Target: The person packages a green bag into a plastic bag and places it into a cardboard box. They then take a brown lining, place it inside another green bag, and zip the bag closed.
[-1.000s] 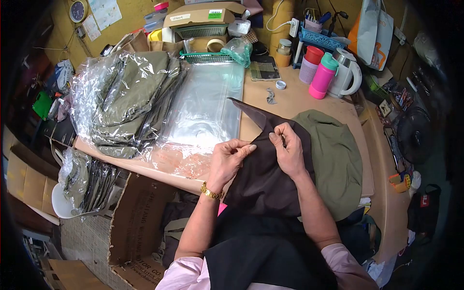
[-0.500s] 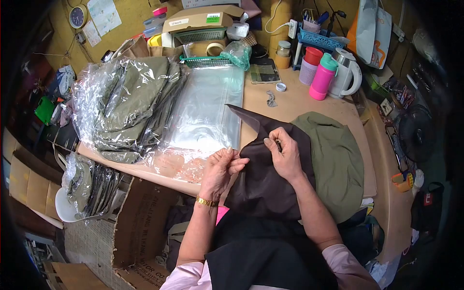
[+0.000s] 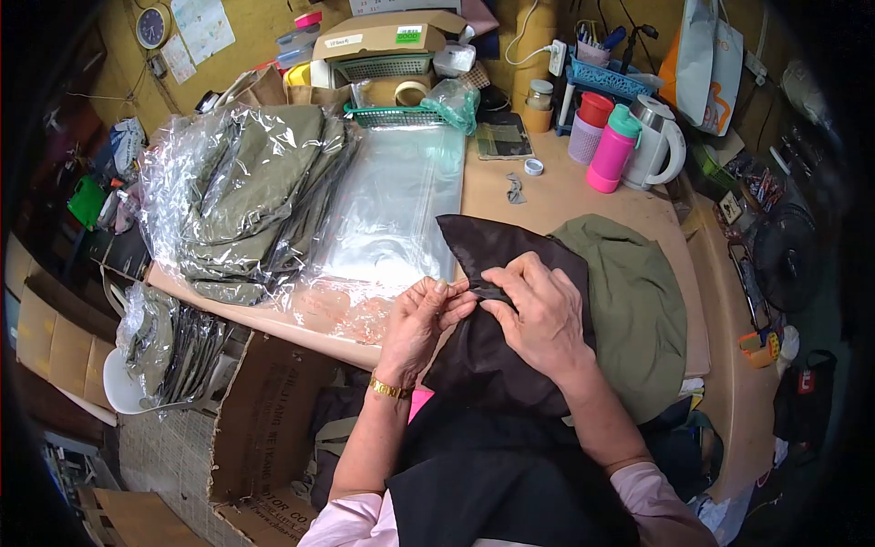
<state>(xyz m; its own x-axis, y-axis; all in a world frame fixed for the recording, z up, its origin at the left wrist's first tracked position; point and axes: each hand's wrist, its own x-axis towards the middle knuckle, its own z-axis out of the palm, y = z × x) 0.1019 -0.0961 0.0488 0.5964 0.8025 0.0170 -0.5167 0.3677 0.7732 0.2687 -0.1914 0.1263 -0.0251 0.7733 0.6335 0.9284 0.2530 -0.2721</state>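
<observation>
The right hand has moved in to the left hand, bringing both to one edge. Left fingertips pinch the dark cloth, which spreads below the grip; right fingertips close on a small dark item, too hidden to identify.

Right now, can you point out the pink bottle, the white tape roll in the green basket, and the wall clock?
Pink bottle (image 3: 609, 162): head view, its body.
Tape roll (image 3: 397, 92): head view, its ring.
Wall clock (image 3: 149, 29): head view, its face.

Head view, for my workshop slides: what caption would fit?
Left hand and right hand meet at the dark cloth, beside green cloth.
</observation>
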